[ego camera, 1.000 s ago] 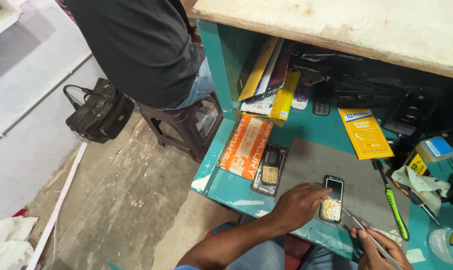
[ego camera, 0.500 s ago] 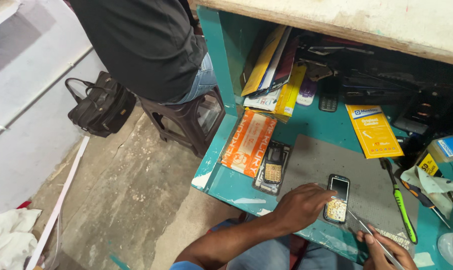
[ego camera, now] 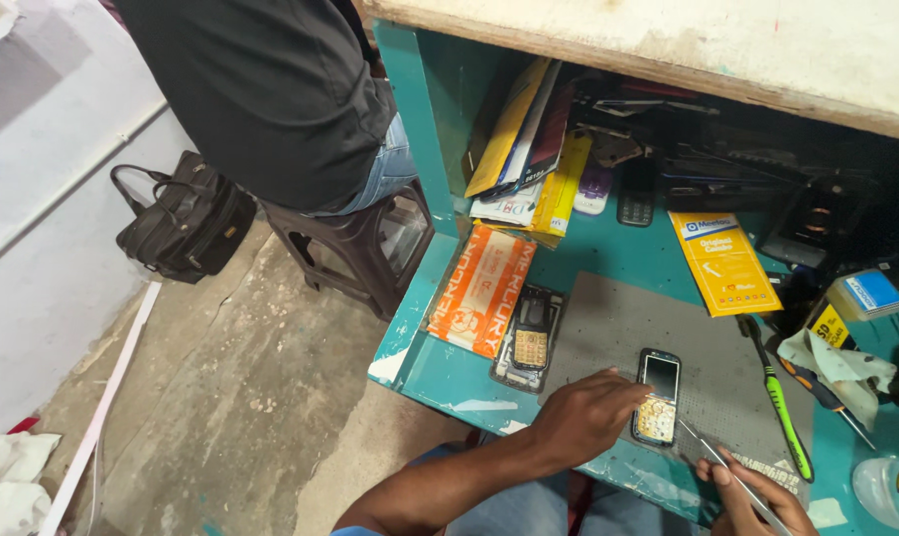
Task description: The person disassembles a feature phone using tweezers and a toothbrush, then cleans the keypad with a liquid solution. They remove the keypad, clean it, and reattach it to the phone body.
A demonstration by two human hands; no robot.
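A small keypad phone (ego camera: 657, 394) lies face up on a grey work mat (ego camera: 703, 347) on the teal bench. My left hand (ego camera: 586, 415) rests on the mat and steadies the phone's left edge with its fingertips. My right hand (ego camera: 752, 494), at the bottom edge of the view, holds thin metal tweezers (ego camera: 706, 455) whose tip points at the phone's lower right corner. A second, opened phone (ego camera: 531, 335) lies to the left of the mat.
An orange packet (ego camera: 480, 289) and a yellow packet (ego camera: 723, 262) lie on the bench (ego camera: 440, 372). A green toothbrush (ego camera: 779, 405) and screwdriver (ego camera: 817, 389) lie right of the mat. Another person (ego camera: 271, 89) sits on a dark stool (ego camera: 350, 243); a black bag (ego camera: 184, 218) sits on the floor.
The camera has shifted slightly. My hands stay at the phone, with the tweezers still at its lower end.
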